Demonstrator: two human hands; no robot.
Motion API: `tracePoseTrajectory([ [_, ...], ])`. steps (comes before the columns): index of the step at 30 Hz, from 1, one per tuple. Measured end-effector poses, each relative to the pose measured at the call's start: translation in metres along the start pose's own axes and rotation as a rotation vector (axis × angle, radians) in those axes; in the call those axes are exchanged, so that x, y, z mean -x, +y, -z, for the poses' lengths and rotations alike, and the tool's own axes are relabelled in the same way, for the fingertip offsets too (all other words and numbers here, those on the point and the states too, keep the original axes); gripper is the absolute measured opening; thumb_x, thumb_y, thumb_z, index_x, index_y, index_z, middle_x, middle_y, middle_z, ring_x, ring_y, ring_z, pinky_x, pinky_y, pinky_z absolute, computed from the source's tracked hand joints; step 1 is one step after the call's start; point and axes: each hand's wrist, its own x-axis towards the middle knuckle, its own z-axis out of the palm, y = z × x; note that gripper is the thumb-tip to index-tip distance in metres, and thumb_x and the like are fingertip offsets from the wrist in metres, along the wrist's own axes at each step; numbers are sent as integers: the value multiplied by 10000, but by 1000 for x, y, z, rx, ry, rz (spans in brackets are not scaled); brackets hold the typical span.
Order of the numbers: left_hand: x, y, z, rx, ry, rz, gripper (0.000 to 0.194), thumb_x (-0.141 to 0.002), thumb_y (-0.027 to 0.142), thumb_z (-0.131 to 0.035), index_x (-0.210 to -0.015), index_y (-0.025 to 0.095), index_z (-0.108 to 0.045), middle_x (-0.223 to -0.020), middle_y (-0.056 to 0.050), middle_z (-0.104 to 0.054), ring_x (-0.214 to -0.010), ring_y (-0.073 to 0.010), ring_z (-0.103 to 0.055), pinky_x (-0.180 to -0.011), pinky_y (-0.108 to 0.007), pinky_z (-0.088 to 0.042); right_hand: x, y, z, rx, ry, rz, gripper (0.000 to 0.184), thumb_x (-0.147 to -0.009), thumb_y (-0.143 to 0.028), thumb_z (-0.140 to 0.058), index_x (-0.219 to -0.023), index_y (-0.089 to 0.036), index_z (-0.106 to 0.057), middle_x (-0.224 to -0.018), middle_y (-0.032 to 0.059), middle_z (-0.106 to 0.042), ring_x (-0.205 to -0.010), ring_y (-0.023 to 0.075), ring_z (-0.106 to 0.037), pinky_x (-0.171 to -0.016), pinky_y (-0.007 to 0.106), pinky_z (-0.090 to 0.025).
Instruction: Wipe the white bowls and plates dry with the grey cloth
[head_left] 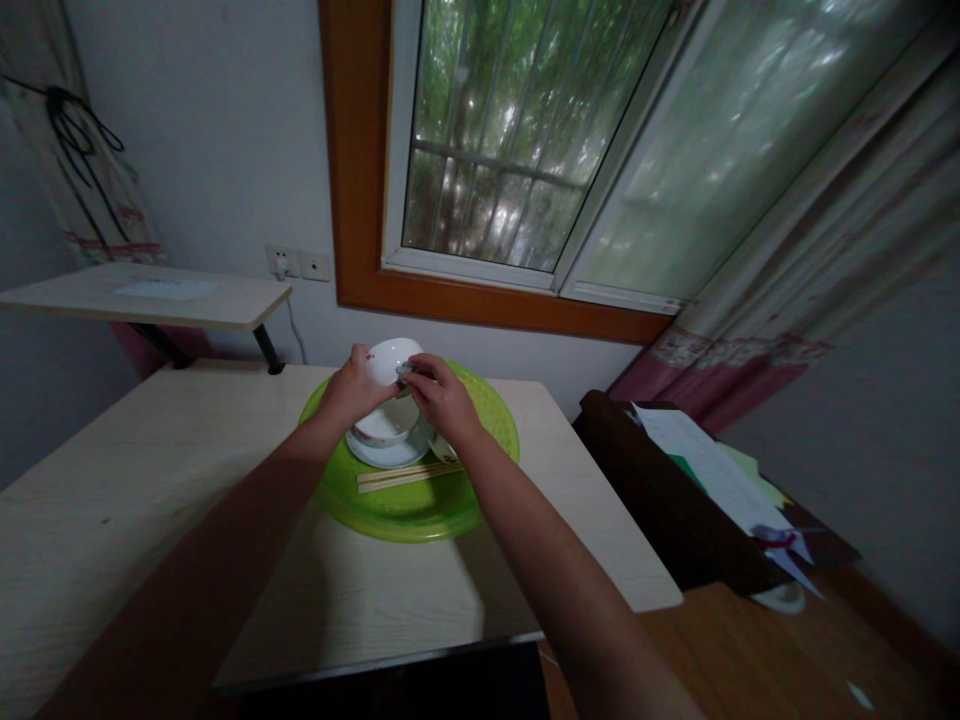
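My left hand (354,388) is closed around a white bowl (390,358), held tilted above a green plastic basin (480,480). My right hand (441,392) is closed too, its fingertips pressed against the bowl's rim on something small and grey that I cannot make out. Under both hands, inside the basin, a second white bowl (381,428) sits on a white plate (390,456). A pair of wooden chopsticks (405,476) lies across the basin in front of the plate.
The basin stands on a pale wooden table (135,500). A raised shelf (150,295) sits at the back left. A dark piece of furniture with papers (705,460) stands to the right. A window (510,140) and a curtain (810,260) are behind.
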Motion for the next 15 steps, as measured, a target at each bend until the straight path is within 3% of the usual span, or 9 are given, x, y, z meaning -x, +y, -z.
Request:
tracePoseTrajectory([
  [10,-2,-2,-2,64,53,27,812,-614,562,-816,-1225,203,-418,-1180,-179,-653,-1075,-356,-665,-850,-412,-514,1,18,2,85,95,-117,235,-944,-267,-539,-1062,-240,-741,-1171,86,-604,-1107,230,-573,-1015,391,-499],
  [15,-1,-2,-2,58,37,22,804,-626,556,-812,-1231,196,-423,-1187,-185,-651,-1071,-358,-667,-842,-411,-516,2,14,2,59,81,-126,238,-944,-251,-533,-1069,-237,-735,-1171,88,-614,-1100,227,-576,-1017,389,-495],
])
